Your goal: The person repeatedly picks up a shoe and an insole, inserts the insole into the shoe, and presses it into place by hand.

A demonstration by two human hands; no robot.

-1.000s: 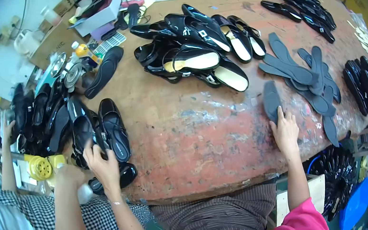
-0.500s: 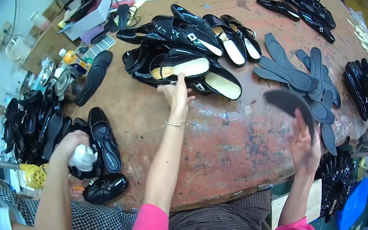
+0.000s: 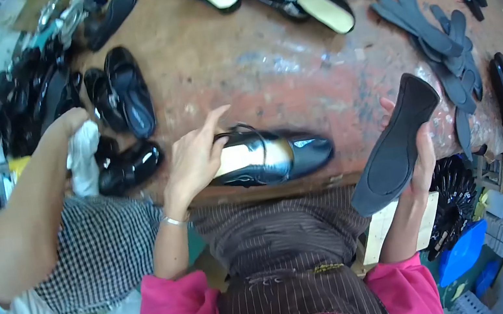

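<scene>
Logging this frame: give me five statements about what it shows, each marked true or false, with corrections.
1. The right hand holds a dark insole. True.
2. The left hand grips a white cloth. False: it is at the heel end of a black shoe; a co-worker's hand has the cloth.
3. That shoe's inside looks dark. False: it is pale.
4. Grey insoles lie overlapping on the table. True.
5. The pink-sleeved person wears a striped apron. True.

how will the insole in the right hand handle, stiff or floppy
The insole is probably light, looking thin. It likely holds its shape, since its lower end juts past the right hand without drooping. Its dull surface suggests little slipping.
</scene>
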